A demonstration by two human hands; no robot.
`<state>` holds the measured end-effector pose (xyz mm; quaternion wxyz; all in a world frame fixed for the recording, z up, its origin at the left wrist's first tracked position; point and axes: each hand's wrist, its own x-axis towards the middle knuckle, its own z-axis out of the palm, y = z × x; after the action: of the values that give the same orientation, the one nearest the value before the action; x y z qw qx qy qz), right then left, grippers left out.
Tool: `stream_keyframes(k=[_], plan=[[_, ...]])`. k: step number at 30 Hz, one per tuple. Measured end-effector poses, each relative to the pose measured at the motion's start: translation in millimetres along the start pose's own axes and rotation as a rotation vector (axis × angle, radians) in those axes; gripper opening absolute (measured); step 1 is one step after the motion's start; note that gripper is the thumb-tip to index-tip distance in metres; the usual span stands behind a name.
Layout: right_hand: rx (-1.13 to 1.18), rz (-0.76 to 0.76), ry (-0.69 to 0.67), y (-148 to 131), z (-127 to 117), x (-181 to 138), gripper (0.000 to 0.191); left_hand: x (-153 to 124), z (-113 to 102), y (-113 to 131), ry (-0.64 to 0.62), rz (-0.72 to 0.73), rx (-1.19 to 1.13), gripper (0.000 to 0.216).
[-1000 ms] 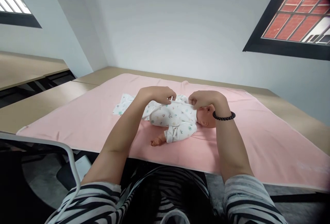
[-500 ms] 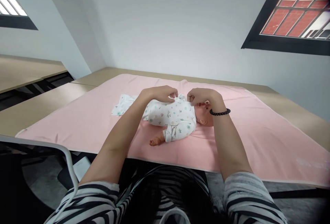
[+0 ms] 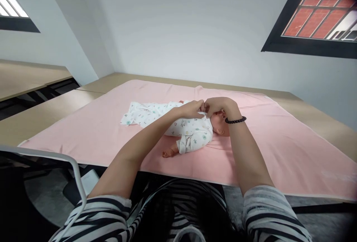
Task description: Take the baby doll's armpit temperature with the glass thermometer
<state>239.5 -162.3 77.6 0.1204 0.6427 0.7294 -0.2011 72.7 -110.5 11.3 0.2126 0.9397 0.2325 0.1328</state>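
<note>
A baby doll [image 3: 220,127] lies on its back on a pink blanket [image 3: 273,141], head to the right, dressed in a white printed baby garment [image 3: 192,130]. One bare doll arm sticks out toward me from a short sleeve. My left hand [image 3: 192,109] and my right hand [image 3: 219,106] meet above the doll's chest near its neck. Both are closed in a pinch on the garment's neckline. A dark bead bracelet [image 3: 235,120] circles my right wrist. The garment's lower part trails off to the left, flat on the blanket.
The blanket covers a light wooden table [image 3: 41,112] that runs on to the left. A white cable [image 3: 75,175] curves at the lower left over a dark chair. A white wall and two dark-framed windows stand behind.
My left hand has slid right along the doll's chest to meet my right hand at the neckline. The garment's left part now lies uncovered.
</note>
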Motion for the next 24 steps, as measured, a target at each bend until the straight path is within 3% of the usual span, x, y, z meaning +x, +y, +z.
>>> stream_keyframes(k=[17, 24], plan=[[-0.032, -0.016, -0.036, -2.9, 3.1, 5.0, 0.024, 4.4, 3.4, -0.1, -0.014, -0.061, -0.053, 0.035], [-0.021, -0.064, -0.057, 7.3, 2.2, 7.7, 0.027, 5.1, 4.9, 0.2, -0.01, 0.036, -0.004, 0.026]])
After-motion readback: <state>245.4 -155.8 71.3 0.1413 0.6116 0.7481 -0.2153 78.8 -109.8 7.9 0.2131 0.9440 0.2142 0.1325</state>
